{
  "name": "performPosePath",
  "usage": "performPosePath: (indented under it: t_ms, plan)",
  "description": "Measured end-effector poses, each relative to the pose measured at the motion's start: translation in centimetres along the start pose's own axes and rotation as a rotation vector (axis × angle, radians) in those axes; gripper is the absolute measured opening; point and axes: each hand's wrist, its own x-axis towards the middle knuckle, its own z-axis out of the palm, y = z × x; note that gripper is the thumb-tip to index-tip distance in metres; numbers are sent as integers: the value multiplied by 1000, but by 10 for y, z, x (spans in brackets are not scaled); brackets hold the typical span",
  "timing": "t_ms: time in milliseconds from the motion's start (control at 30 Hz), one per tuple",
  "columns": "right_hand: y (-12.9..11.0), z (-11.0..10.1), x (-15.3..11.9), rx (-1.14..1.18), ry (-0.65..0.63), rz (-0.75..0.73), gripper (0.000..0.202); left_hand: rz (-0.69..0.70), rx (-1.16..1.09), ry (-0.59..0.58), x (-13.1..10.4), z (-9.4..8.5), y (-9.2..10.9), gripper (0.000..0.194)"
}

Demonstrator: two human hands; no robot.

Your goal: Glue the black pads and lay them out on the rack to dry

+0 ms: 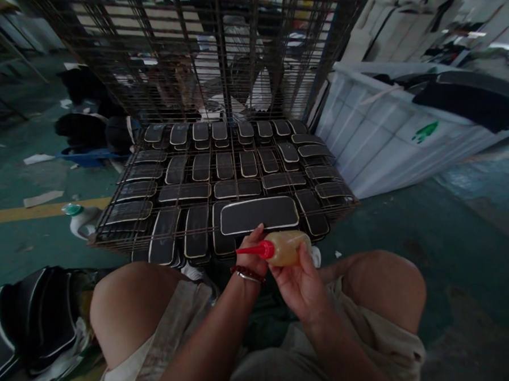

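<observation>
My right hand (300,285) is wrapped round a squeeze bottle (288,248) with yellowish contents. Its long red nozzle points left and passes in front of my left hand (254,253). My left hand grips the lower edge of a black padded panel (260,214), with the thumb on top and the other fingers hidden beneath. This panel is long, with rounded corners and a pale line round its rim. Directly behind it a similar black panel (223,243) shows in part.
A wire rack (231,157) before my knees bears rows of similar black panels. A white jug with a green cap (83,219) stands left of it, and more black pieces (39,321) lie beside my left knee. A large white bin (362,128) stands at right.
</observation>
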Motion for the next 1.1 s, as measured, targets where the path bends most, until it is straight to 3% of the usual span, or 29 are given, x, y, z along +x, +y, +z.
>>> performPosePath:
  t_ms: [200,267,400,500,600,667,800,933,1100]
  plan:
    - [-1,1,13,51,-22,22,26,74,-40,-24,-2,0,-25,15]
    - [-4,-1,14,62,-14,28,25,119,-18,-95,-4,-5,-28,15]
    - [-22,-2,12,38,0,68,29,166,115,-270,-8,-45,-25,24]
    - [-47,-4,9,-38,27,168,41,149,166,-114,-9,-88,-5,17]
    - [-74,-8,7,-162,41,264,52,134,210,49,-11,-107,30,20]
    - [-87,-9,6,-263,22,317,50,77,321,-7,-17,-101,56,25]
    - [-98,-7,5,-443,-41,378,42,-32,719,-226,-31,-60,92,30]
    - [-90,-4,5,-525,-60,412,43,-56,942,-354,-31,-25,89,36]
    - [-83,-6,2,-522,-56,364,42,-32,948,-384,-20,-20,74,52]
